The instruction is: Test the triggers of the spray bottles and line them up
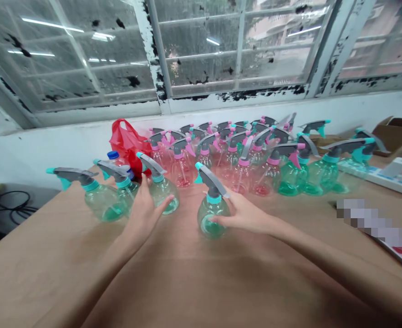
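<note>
My right hand (240, 212) is closed around a green spray bottle (213, 225) with a grey and turquoise trigger head, its thumb across the front of the round body. That bottle is upright at the middle of the table. My left hand (146, 207) has its thumb spread from its fingers beside another green spray bottle (166, 193); the thumb overlaps the bottle's front, and I cannot tell whether it touches. Two more green spray bottles, one at the far left (101, 200) and one partly hidden behind the left hand (124, 193), stand alongside.
Several pink spray bottles (241, 177) stand in rows toward the wall, with green ones (320, 175) at their right. A red plastic bag (127, 141) and a blue-capped bottle (113, 155) are behind. At right lie a white power strip (378, 175) and a cardboard box (397, 132).
</note>
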`<state>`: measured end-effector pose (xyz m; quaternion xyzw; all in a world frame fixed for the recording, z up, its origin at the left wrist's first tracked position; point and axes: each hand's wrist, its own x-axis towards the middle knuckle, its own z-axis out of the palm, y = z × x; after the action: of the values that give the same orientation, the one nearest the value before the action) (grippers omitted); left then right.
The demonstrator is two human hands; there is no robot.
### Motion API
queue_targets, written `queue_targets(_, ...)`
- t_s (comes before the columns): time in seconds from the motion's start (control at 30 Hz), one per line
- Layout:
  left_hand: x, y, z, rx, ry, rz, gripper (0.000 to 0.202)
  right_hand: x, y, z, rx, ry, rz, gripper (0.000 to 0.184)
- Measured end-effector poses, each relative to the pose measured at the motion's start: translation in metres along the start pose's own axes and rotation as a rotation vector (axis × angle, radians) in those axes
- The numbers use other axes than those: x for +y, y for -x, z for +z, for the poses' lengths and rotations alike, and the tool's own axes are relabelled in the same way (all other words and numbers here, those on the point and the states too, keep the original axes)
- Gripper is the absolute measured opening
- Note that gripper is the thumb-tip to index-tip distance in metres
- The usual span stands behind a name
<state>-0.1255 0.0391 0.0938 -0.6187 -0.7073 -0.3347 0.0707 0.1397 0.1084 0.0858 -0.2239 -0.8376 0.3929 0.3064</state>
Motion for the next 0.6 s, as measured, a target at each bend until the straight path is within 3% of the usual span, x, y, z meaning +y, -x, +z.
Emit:
queue_targets(0.17,0.018,0.043,-0.008,0.046,-0.022,0.177,0.074,-0.007,0.025,-0.01,-0.058,-0.055,0.011,0.056)
queue_targets(0.23,0.032,0.064,-0.004,-0.113,0.077,0.258,0.068,-0.013,0.033,-0.013,-0.073,-0.041,0.044,0.049)
queue_targets(0.37,0.065,0.092,0.019,-0.552,0.332,0.242,0.086,-0.026,0.048,-0.018,-0.112,-0.055,0.098,0.046)
queue_targets(0.4,0.071,0.096,0.026,-0.584,0.396,0.229,0.087,-0.027,0.051,-0.019,-0.12,-0.079,0.116,0.049)
queue_targets(0.5,0.084,0.098,0.047,-0.572,0.507,0.227,0.079,-0.026,0.056,-0.02,-0.073,-0.14,0.167,0.06)
queue_targets(0.6,0.091,0.098,0.061,-0.55,0.554,0.231,0.06,-0.023,0.056,-0.02,0.065,-0.157,0.19,0.054)
